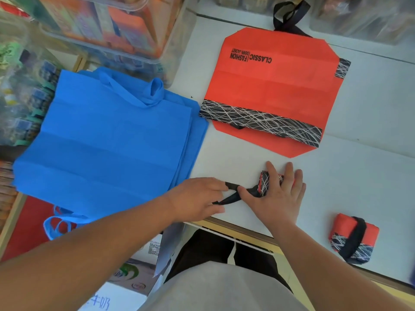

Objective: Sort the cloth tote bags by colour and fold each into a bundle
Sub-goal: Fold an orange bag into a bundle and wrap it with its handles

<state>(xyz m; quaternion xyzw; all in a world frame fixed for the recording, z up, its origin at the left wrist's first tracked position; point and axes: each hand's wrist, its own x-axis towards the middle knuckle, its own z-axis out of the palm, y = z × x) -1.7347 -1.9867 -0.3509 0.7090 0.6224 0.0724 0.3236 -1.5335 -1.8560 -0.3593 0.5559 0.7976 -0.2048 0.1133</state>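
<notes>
Wrapping the strap round the folded packet is the step in hand, as far as I can judge. The right hand (276,194) lies flat, fingers straight and spread, on a small folded orange bag (268,178) near the front edge of the white tabletop (370,142). It presses the bag down rather than gripping it. The left hand (197,198), just beside it, has its fingers curled round the bag's black strap (226,199), which runs out from beside the right thumb toward the left.

To do this well, I'd say the palm should bear down firmly so the folds cannot spring open while the strap is drawn taut. The strap looks twisted where it is pinched, and flattening it first would let it lie snug. It then needs to go round the middle of the packet, not near a corner, or the cloth may slip out at the sides. The right fingers will have to lift to let the strap pass, and that is when the folds are likeliest to loosen.

A finished bundle (353,236) to the right, close to the tabletop's front edge, shows the aim: an orange packet with a black band across its middle. Another flat orange bag (269,90) lies unfolded farther back. A stack of blue bags (112,135) sits to the left, so the colours look sorted already.
</notes>
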